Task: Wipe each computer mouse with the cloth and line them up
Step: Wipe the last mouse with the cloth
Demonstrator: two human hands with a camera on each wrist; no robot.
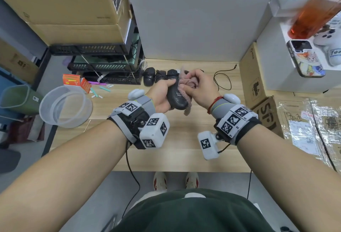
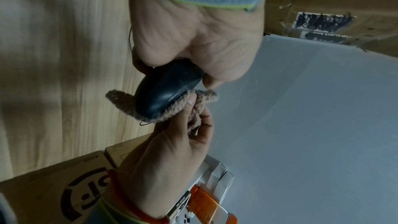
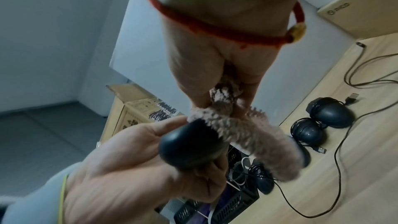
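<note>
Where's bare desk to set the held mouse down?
Bare desk runs from beneath both hands to the near edge, between the clear tub and the taped cardboard. The back edge is crowded: black mice in a row and a looped cable.

Mouse [image 1: 176, 96] is plain black, cloth [image 1: 186, 86] a fuzzy dusty pink-brown. Desk [image 1: 166, 150] is pale wood grain, bottle [image 1: 313, 16] see-through orange (cap too), wristbands [image 1: 147, 100] grey with lime-green edging.

Four mice [image 1: 177, 96] (one held), one cloth [image 1: 188, 82]
</note>
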